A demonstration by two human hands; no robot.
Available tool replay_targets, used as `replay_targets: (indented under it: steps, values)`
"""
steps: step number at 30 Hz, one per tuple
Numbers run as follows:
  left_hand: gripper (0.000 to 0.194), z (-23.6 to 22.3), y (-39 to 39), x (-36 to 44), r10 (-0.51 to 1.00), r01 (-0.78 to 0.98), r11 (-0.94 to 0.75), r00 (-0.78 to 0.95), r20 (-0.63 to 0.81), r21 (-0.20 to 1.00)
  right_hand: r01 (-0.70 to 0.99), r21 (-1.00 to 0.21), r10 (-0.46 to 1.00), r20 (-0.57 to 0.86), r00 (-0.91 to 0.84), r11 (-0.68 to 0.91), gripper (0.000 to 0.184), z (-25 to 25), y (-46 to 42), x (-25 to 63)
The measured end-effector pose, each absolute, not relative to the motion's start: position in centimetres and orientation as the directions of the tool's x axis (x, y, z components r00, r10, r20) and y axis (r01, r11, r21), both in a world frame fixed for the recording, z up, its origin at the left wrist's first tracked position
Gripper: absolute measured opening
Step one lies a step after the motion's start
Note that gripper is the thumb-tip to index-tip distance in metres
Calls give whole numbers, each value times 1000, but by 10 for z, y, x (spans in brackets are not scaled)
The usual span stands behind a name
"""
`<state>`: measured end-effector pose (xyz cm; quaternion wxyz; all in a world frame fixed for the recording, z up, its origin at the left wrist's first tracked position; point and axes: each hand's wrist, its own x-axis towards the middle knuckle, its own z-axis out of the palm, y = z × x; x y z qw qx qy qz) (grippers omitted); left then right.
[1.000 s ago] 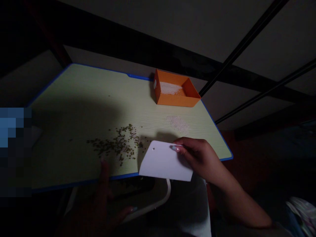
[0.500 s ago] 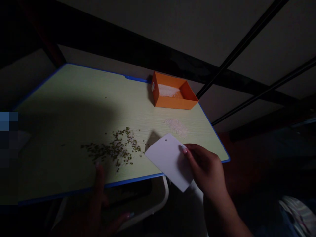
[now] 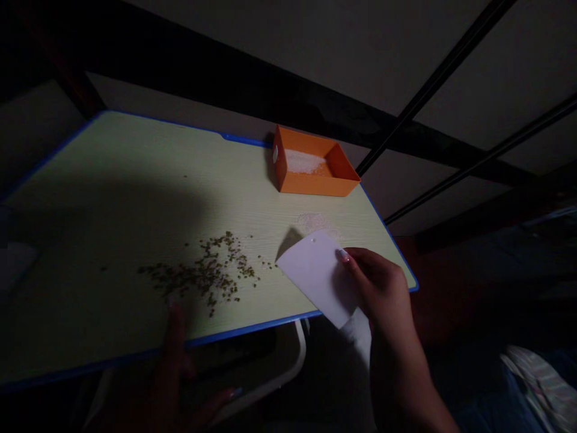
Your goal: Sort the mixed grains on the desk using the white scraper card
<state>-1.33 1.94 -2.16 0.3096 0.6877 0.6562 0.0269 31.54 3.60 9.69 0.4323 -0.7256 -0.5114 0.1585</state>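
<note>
Pinched at its right edge, a flat white card [image 3: 311,267] with a small hole near one corner is in my right hand [image 3: 383,288]. The card hangs over the front right of the table and partly covers a thin patch of pale grains [image 3: 314,222]. My left hand [image 3: 171,367] is in shadow at the front edge, its index finger and thumb spread apart and nothing seen in it. Just beyond that fingertip lies a scattered heap of small green beans [image 3: 202,273], with some pale grains mixed in.
An orange open box [image 3: 315,184] holding white grains stands at the table's back right. The pale table [image 3: 148,141] has a blue rim and stands against a dark panelled wall. A white curved metal bar [image 3: 288,367] runs below the front edge. Striped cloth [image 3: 536,376] lies at lower right.
My right hand has moved the white card slightly up and to the right, now over part of the pale grains. My left hand stays almost in place. The view has shifted a little.
</note>
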Motion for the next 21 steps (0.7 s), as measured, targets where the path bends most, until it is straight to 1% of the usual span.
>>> replay_targets:
  steps: [5, 7, 12, 18, 21]
  values:
    - [107, -9, 20, -10, 919, 871, 73, 130, -371, 486, 618, -786, 914, 231, 334, -27, 15, 104, 35, 306]
    - [108, -6, 19, -9, 923, 870, 74, 126, -364, 488, 642, -767, 919, 242, 310, -14, 14, 108, 34, 305]
    - [110, -4, 18, -7, 915, 852, 127, 97, -391, 509, 690, -723, 908, 274, 318, -24, 13, 110, 38, 304]
    - [108, -1, 19, -4, 923, 860, 97, 110, -368, 501, 665, -746, 935, 257, 244, 32, 15, 111, 42, 296]
    - [109, 0, 19, -4, 927, 847, 77, 134, -350, 527, 652, -757, 940, 255, 229, 46, 13, 112, 40, 293]
